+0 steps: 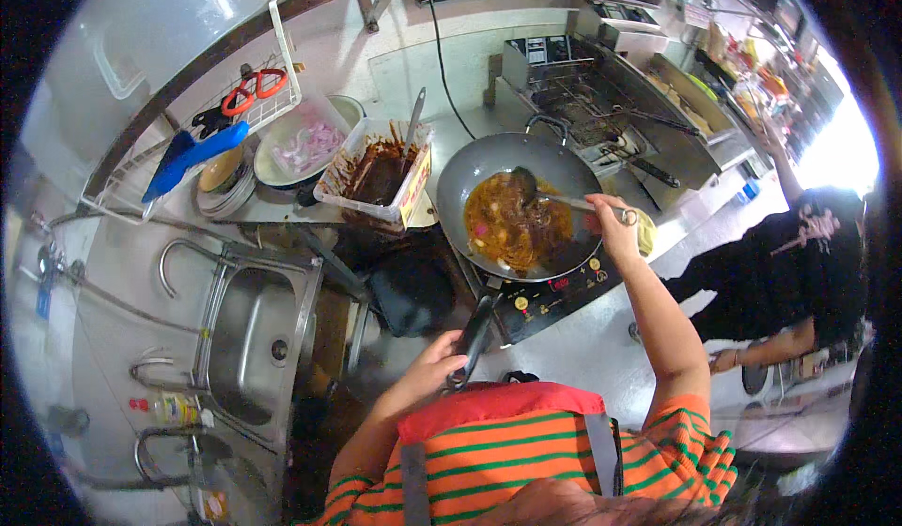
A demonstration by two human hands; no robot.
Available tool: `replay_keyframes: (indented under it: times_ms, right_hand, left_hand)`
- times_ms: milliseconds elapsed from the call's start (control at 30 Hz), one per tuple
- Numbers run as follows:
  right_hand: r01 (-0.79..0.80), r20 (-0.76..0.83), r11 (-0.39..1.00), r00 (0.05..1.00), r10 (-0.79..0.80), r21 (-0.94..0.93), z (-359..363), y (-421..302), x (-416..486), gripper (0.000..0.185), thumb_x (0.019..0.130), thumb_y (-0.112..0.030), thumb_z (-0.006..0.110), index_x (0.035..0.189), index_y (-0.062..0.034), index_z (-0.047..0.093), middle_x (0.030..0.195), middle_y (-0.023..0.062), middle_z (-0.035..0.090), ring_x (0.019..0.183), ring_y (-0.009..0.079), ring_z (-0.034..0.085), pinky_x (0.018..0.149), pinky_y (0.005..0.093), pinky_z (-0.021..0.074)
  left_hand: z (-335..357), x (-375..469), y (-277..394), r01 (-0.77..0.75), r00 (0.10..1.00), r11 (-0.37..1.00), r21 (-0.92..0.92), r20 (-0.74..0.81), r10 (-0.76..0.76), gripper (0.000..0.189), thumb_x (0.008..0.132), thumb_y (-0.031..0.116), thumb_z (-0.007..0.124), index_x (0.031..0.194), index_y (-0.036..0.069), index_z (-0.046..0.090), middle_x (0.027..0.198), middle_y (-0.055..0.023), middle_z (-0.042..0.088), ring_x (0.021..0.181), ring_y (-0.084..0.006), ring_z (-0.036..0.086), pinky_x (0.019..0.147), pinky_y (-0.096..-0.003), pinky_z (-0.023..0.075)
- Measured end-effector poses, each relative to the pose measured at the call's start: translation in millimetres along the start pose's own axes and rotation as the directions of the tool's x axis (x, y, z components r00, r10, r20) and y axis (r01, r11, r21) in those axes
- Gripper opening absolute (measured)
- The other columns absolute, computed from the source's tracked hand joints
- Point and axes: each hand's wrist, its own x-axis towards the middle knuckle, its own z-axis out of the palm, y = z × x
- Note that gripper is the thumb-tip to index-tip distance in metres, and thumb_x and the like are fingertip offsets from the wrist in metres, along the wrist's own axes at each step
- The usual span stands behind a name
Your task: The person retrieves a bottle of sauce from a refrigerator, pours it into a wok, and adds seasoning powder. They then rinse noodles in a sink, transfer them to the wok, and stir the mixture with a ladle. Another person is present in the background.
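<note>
A grey wok (458, 174) sits on a black induction cooker (535, 315) with lit controls. Brown sauce (521, 237) with pale and pink pieces covers its bottom. My left hand (440, 364) is closed around the wok's black handle (473, 336). In my right hand (613, 226) is the metal shaft of a ladle (523, 186), whose dark bowl rests in the sauce. Left of the wok stands a clear plastic tub (373, 174) smeared with dark brown paste, a metal utensil (414, 121) leaning in it.
Sliced onions (310, 147) lie in a container above a bowl, beside stacked plates (229, 198). A wire rack (261, 96) holds red-handled scissors (254, 93) and a blue-handled tool (194, 156). A steel sink (246, 343) is at left, a fryer (585, 96) behind. Another person (782, 265) stands at right.
</note>
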Motion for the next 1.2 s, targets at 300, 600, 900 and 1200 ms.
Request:
replay_keyframes:
  times_ms: [300,600,900,1200]
  right_hand:
    - [-0.195,0.198,0.979,0.963,0.181,0.057,-81.5,-0.1,33.3,0.022,0.093,-0.019,0.055,0.096,-0.0023,0.068,0.076,0.0083,0.067,0.062,0.0143,0.064,0.055,0.0263,0.052]
    - [-0.206,0.402,0.97,0.905,0.138,0.131,-40.7,7.6,45.5,0.025,0.093,-0.022,0.055,0.099,-0.0006,0.067,0.078,0.0112,0.067,0.059,0.0154,0.064,0.053,0.0265,0.0529]
    - [-0.043,0.374,0.999,0.927,0.028,0.033,-44.6,-4.3,75.7,0.029,0.093,-0.026,0.052,0.1,-0.0017,0.067,0.074,0.0083,0.066,0.06,0.0128,0.063,0.053,0.0252,0.0489]
    - [-0.029,0.511,1.0,0.859,0.025,0.0,-18.5,-45.2,74.5,0.029,0.093,-0.026,0.052,0.098,-0.0023,0.068,0.072,0.0074,0.067,0.06,0.0128,0.064,0.053,0.0232,0.0494]
  left_hand:
    - [45.7,-18.2,8.9,0.066,0.867,0.913,0.402,-0.476,0.147,0.059,0.085,0.023,0.068,0.134,0.002,0.043,0.123,-0.0193,0.057,0.118,-0.0278,0.053,0.098,-0.0362,0.0413]
    - [79.9,-29.2,8.6,0.03,0.68,0.911,0.41,-0.677,0.282,0.05,0.081,0.02,0.069,0.125,0.006,0.052,0.092,-0.0105,0.064,0.079,-0.0184,0.061,0.072,-0.032,0.0486]
    - [88.4,-31.6,-6.2,0.003,0.614,0.903,0.429,-0.714,0.337,0.05,0.08,0.022,0.069,0.125,0.006,0.052,0.085,-0.0094,0.062,0.076,-0.0192,0.06,0.071,-0.0318,0.0481]
    - [67.3,-35.0,-40.5,-0.207,0.602,0.914,0.349,-0.691,0.4,0.051,0.089,0.016,0.059,0.135,0.002,0.04,0.082,-0.0054,0.059,0.072,-0.0131,0.056,0.067,-0.0286,0.0463]
